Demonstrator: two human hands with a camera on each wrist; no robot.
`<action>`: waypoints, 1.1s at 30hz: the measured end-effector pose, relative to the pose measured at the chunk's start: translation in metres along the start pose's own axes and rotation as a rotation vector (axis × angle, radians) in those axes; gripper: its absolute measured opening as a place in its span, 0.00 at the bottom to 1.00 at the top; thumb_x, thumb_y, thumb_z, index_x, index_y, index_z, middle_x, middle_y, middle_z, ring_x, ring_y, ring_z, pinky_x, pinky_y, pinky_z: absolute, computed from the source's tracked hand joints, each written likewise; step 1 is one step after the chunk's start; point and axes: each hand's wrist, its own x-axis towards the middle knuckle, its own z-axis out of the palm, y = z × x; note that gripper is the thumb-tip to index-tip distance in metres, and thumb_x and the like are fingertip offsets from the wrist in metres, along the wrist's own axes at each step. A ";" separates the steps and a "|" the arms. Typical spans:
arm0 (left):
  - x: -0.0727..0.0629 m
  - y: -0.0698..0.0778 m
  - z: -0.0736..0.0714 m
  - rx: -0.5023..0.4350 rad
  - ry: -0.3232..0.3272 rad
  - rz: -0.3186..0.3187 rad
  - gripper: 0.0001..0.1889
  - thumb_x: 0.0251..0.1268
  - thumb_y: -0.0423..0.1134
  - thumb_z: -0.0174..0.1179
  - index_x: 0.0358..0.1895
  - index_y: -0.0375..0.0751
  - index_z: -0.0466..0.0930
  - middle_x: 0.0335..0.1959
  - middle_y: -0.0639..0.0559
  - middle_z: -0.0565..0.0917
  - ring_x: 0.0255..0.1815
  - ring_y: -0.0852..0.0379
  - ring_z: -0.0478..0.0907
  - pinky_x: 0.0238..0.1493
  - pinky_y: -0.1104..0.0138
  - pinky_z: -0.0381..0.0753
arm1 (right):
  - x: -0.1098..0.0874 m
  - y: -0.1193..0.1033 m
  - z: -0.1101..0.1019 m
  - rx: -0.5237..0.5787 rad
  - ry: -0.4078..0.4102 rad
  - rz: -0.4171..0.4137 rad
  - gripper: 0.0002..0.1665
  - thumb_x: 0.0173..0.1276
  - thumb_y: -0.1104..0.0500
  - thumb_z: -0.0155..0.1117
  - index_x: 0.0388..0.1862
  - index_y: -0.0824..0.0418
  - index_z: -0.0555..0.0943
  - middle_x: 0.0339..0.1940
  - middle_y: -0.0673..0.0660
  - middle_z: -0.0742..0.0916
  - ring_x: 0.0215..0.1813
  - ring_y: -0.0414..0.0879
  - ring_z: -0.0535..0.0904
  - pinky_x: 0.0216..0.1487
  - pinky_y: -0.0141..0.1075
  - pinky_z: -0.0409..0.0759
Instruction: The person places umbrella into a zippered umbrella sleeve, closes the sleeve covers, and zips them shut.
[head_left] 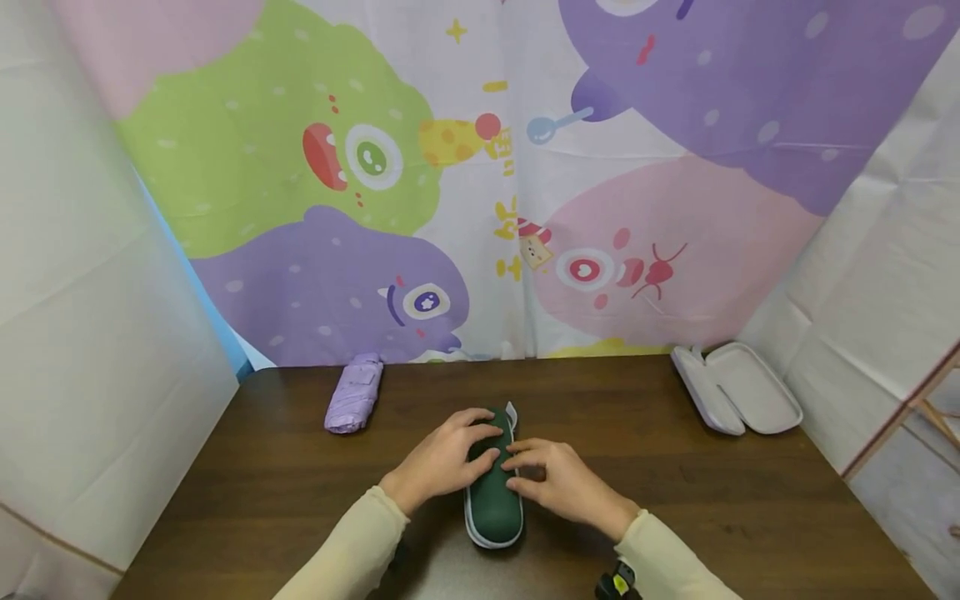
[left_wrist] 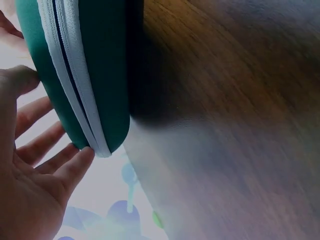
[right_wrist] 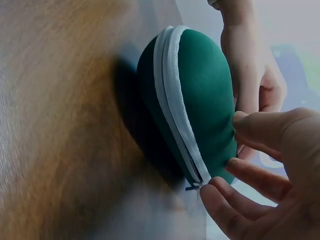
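Observation:
A long green zip case (head_left: 497, 500) with a pale zip lies on the table, its length pointing away from me. My left hand (head_left: 446, 454) rests on the case's upper left part, with spread fingers touching its top. In the left wrist view the fingertips of this left hand (left_wrist: 37, 165) reach the case's end beside the zip. From the other side, my right hand (head_left: 562, 479) touches the case with relaxed fingers. One fingertip of the right hand (right_wrist: 265, 185) lies by the zip's end in the right wrist view. A pale tab (head_left: 512, 414) sticks up at the far end.
A folded lilac umbrella-like bundle (head_left: 354, 394) lies at the table's back left. An opened pale case (head_left: 738, 390) stands at the back right. Behind the brown table (head_left: 637, 408) hangs a cartoon-printed curtain (head_left: 495, 183); white sheets flank both sides.

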 end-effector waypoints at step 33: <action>-0.009 -0.006 0.000 -0.047 -0.018 -0.103 0.20 0.70 0.57 0.64 0.60 0.55 0.85 0.68 0.46 0.74 0.68 0.46 0.74 0.63 0.52 0.80 | 0.024 0.027 0.019 0.350 0.140 0.289 0.24 0.70 0.71 0.63 0.64 0.77 0.76 0.57 0.74 0.86 0.55 0.63 0.87 0.50 0.44 0.88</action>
